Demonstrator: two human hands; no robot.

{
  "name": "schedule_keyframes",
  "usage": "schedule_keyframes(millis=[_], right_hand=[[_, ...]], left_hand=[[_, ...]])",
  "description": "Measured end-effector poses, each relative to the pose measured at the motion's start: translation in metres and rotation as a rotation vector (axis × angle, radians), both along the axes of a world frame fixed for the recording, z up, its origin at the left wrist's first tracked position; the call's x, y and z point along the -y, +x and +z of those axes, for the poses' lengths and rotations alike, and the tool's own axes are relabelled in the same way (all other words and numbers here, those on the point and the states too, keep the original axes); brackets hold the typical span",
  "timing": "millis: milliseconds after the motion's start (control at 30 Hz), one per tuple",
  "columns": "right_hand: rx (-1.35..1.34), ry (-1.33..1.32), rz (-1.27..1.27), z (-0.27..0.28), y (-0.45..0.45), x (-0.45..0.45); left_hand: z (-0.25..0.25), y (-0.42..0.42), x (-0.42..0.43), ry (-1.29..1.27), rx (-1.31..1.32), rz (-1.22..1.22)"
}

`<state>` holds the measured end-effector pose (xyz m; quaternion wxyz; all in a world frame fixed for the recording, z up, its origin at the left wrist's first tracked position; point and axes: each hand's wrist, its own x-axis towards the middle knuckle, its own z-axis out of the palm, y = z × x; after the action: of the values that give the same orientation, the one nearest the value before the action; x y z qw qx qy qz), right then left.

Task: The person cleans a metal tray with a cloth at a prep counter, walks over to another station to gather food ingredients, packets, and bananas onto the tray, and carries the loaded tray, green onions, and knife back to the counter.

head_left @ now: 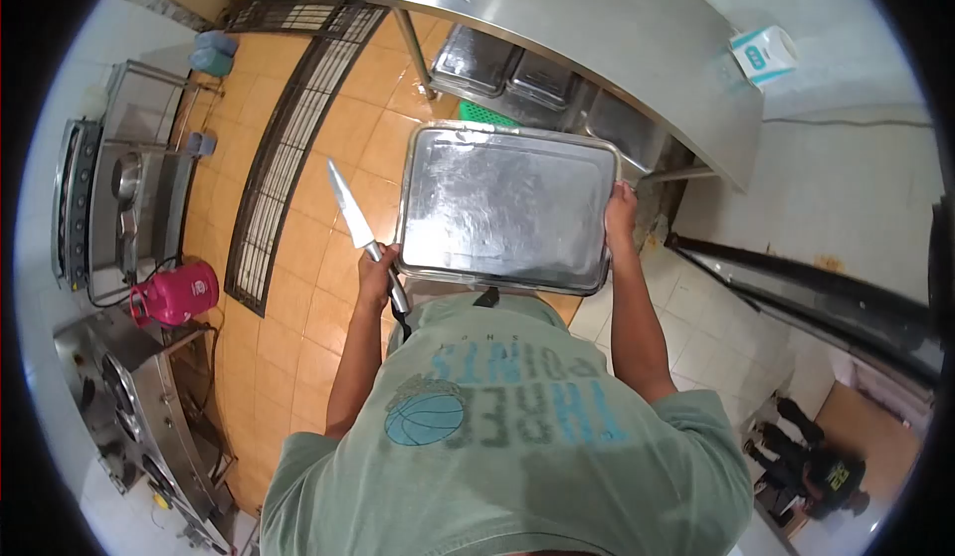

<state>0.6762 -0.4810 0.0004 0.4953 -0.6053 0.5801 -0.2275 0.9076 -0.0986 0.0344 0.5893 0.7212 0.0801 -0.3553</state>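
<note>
A large rectangular metal tray (507,208) is held up in front of my body, its shiny flat face toward the camera. My left hand (376,276) is closed around the handle of a knife (350,208) and also touches the tray's lower left edge. The knife's blade points up and away, left of the tray. On the other side, my right hand (621,216) grips the tray's right edge, with the fingers partly hidden behind it.
A steel table (557,9) stands ahead, with metal trays (477,59) and a green basket (485,112) beneath. A floor drain grate (284,158), pink gas cylinder (177,292) and stoves (129,407) are left. A person (826,471) is at lower right.
</note>
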Motion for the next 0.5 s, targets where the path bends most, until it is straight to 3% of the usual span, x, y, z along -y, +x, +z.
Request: schedule_keyframes(millis=[100,167,267,367,500], right_hand=[[0.002,0.001,0.006,-0.001,0.001,-0.005],[-0.042,0.041,0.022,-0.006,-0.003,-0.004],[0.106,0.191,-0.037,-0.030,-0.021,-0.003],[0.053,-0.009,-0.008,-0.032,-0.029,-0.004],[0.071,-0.003,-0.020,-0.017,-0.005,-0.013]], left_hand=[[0.013,-0.001,-0.003,-0.082,-0.073,0.071],[0.002,-0.002,-0.002,0.040,-0.015,0.062],[0.009,-0.007,-0.005,0.039,-0.058,0.072],[0.006,-0.002,0.006,0.075,-0.020,0.058],[-0.005,0.014,0.004,0.058,-0.011,0.062]])
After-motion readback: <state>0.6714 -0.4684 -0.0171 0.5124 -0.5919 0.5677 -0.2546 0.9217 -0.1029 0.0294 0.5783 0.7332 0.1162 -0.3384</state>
